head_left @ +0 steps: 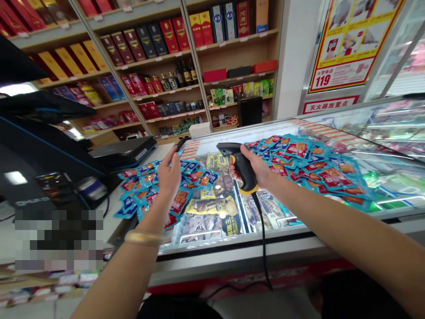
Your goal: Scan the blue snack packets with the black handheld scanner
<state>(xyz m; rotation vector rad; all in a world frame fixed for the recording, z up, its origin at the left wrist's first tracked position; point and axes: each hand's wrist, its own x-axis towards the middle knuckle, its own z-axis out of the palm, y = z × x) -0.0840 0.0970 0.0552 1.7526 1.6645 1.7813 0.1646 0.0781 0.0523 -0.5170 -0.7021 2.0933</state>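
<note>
"As you look past the left hand [170, 172] and the right hand [257, 168], what's the biggest thing?"

"Stocked shelves [232, 56], well beyond both. Nearer, beneath the hands, a glass-topped freezer [232, 261] carries the goods."

"And those goods?"

"Blue-edged snack packets [335, 177]: one wide heap [299, 166] beside and beyond the right hand, and a smaller heap [146, 181] around the left, partly hidden behind it. A gap between the hands parts the two."

"How far along is it, then?"

"Midway, I'd judge, since packets lie on both sides. Nothing shows which heap is finished and which is left, though."

"And the hands?"

"Well apart. The right is wrapped round the grip of a barcode scanner [246, 173], its nose towards the left hand, its cable [263, 235] hanging below. At the left hand's fingertips shows a slim dark object [180, 144]; whether it's held, I can't tell."
</note>
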